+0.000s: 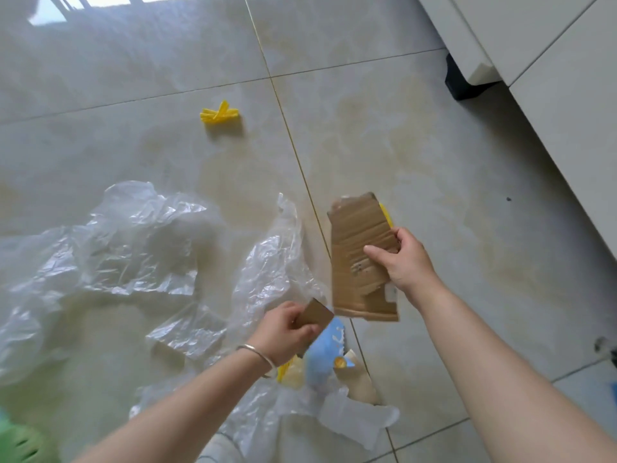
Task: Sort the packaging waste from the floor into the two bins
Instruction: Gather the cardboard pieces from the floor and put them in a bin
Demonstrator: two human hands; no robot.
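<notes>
My right hand [405,260] grips a large flattened piece of brown cardboard [359,248], held upright above the floor. A small brown cardboard scrap [315,314] is pinched in my left hand [283,332], which wears a silver bracelet. Crumpled clear plastic film [133,242] spreads over the tiles to the left and below my arms. A blue and yellow wrapper [325,357] lies under my left hand. A bundle of yellow strips [218,115] rests farther off on the floor. No whole bin is in view.
White cabinet fronts [551,78] run along the right side, with a dark foot [462,85] beneath them. A green perforated object [20,442] shows at the bottom left corner. Glossy beige tiles [450,178] cover the floor.
</notes>
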